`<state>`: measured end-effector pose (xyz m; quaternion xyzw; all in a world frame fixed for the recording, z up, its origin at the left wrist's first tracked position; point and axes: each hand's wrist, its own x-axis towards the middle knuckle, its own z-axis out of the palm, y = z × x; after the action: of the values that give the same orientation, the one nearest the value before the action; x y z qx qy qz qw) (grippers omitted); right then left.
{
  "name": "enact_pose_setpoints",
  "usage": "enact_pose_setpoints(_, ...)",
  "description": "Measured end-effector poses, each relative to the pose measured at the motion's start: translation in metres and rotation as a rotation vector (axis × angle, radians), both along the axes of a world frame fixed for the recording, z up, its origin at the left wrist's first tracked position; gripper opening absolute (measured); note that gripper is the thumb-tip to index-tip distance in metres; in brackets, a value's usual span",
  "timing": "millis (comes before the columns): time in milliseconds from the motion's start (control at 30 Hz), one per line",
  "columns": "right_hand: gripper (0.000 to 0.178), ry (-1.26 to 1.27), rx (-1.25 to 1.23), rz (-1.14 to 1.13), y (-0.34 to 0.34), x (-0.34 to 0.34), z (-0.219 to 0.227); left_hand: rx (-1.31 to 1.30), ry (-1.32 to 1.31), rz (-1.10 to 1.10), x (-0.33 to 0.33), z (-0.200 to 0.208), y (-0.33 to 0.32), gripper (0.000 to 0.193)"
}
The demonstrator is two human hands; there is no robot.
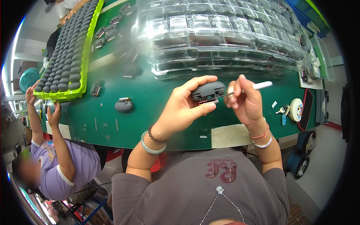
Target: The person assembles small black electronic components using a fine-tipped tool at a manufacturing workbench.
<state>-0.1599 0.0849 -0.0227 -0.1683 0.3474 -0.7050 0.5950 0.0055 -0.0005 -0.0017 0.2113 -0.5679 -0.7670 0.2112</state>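
Observation:
My left hand (183,105) is closed around a dark grey rounded plastic device (208,91), its thumb below and its fingers behind. The housing gapes on the side facing right, and parts of a green circuit board show inside. Between the fingers of my right hand (245,99) is a slim white-handled tool (262,85). Its thin dark shaft points left and reaches the opening of the device; I cannot tell exactly where the tip touches.
Stacked clear plastic trays (225,41) fill the far side of the green table (161,86). Similar device halves, including one grey unit (124,105), lie to the left. A co-worker's hands hold a lime-green crate (84,63) of grey rounded pieces. A white tape roll (296,109) sits right.

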Motion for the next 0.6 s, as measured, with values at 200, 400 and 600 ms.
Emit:
enact_pose_setpoints(200, 0.041, 0.535, -0.243, -0.190, 0.007, -0.004, 0.014, -0.173, -0.016, 0.006, -0.001, -0.008, 0.002, 0.046)
enact_pose_setpoints(400, 0.041, 1.014, -0.260, -0.059, 0.007, -0.007, 0.022, -0.232, -0.085, -0.030, -0.001, -0.008, 0.004, 0.046)
enact_pose_setpoints(600, 0.044, 0.907, -0.213, 0.022, 0.003, -0.009, 0.021, -0.216, -0.107, -0.105, -0.001, -0.005, 0.004, 0.048)
